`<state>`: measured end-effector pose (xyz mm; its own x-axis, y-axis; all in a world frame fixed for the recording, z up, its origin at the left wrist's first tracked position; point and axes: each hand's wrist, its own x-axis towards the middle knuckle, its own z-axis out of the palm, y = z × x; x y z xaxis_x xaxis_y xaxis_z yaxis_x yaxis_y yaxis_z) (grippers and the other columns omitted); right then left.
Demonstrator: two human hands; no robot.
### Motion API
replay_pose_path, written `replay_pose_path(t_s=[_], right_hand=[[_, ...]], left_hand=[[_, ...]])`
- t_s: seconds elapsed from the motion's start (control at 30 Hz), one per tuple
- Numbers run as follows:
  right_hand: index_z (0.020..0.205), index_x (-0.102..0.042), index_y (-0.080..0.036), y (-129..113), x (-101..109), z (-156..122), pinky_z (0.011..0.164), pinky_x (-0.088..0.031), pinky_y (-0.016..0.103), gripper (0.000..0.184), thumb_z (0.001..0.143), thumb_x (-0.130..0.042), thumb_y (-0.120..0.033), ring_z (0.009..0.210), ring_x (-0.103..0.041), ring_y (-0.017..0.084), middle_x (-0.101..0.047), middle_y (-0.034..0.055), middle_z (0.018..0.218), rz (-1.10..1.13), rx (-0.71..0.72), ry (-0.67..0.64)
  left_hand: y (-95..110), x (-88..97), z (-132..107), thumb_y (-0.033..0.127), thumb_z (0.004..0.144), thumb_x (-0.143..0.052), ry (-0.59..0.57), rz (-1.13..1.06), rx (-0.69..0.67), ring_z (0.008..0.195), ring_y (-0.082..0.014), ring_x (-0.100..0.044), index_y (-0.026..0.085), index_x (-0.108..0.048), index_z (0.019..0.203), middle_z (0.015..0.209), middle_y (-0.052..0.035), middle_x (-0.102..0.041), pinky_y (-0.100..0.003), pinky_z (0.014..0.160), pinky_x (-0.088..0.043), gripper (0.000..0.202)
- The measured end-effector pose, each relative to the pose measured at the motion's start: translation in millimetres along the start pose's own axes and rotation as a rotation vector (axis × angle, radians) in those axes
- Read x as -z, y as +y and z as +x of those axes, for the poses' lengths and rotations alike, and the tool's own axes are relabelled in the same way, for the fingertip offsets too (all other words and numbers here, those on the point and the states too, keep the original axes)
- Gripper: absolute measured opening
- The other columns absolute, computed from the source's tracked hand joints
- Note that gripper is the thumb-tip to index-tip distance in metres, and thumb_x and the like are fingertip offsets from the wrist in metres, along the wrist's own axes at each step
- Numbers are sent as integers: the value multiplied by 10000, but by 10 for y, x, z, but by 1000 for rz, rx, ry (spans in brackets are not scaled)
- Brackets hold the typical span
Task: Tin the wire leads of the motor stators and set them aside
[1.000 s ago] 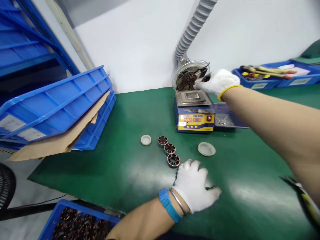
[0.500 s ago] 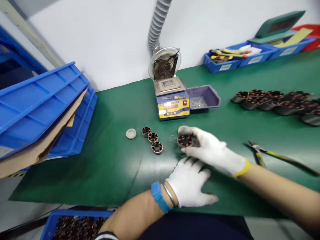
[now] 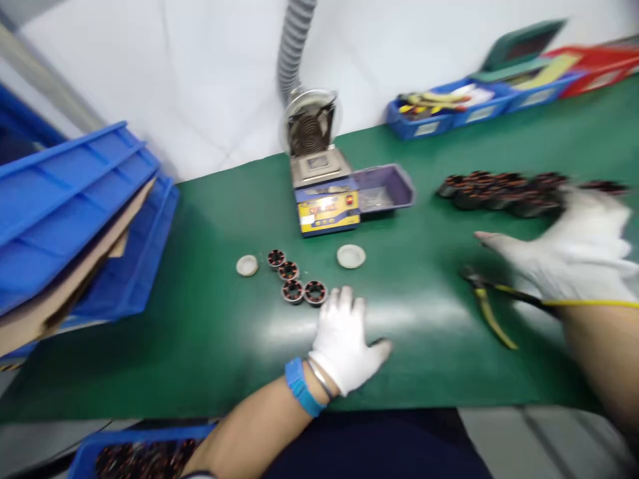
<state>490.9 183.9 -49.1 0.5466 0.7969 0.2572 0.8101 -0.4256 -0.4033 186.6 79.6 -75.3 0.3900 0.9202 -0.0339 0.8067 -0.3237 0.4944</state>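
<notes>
My left hand (image 3: 345,342), in a white glove, lies flat with fingers spread on the green mat (image 3: 224,346), fingertips just right of several small copper-wound stators (image 3: 294,281). My right hand (image 3: 574,249), also gloved and blurred by motion, hovers open with fingers stretched out above yellow-handled pliers (image 3: 492,306), near a row of larger stators (image 3: 499,189). It holds nothing. A white cap (image 3: 351,256) lies between the small stators and the solder pot (image 3: 324,196).
A second white cap (image 3: 247,265) lies left of the stators. Stacked blue trays (image 3: 70,206) with cardboard lean at left. A purple tray (image 3: 387,187) adjoins the solder pot, under a grey fume hose (image 3: 294,46). Blue bins (image 3: 449,106) line the back wall. A blue crate (image 3: 134,456) sits below the table edge.
My right hand set a stator down beside the small ones and swung right, over the pliers. The left hand stayed flat on the mat. The view shifted right.
</notes>
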Motion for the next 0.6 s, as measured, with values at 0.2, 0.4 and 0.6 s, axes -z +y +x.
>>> replay_pose_path(t_s=[0.2,0.4,0.6], right_hand=[[1435,-574,-273,538,115,327,946,-458,507,757,774,-696,-621,1275,-556,403,-407,222,1530,-171,-300,-178],[1519,-493,-158,605,117,494,774,-421,453,860,843,-532,-690,1099,-612,362,-470,314,1398,-129,-280,-133],[1226,-728,-88,556,298,480,657,-369,388,737,845,-532,-688,739,-577,196,-624,294,1183,-98,-188,-201]], left_hand=[[-26,-30,56,456,844,-727,82,86,99,1505,-423,-370,112,-624,1402,1597,-198,-454,-564,1224,-365,663],[-35,53,107,409,819,-750,94,130,163,1487,-429,-399,123,-654,1373,1574,-190,-489,-579,1220,-360,631],[-16,73,83,323,779,-741,194,-137,91,1438,-415,-463,133,-690,1264,1514,-202,-550,-594,1201,-374,524]])
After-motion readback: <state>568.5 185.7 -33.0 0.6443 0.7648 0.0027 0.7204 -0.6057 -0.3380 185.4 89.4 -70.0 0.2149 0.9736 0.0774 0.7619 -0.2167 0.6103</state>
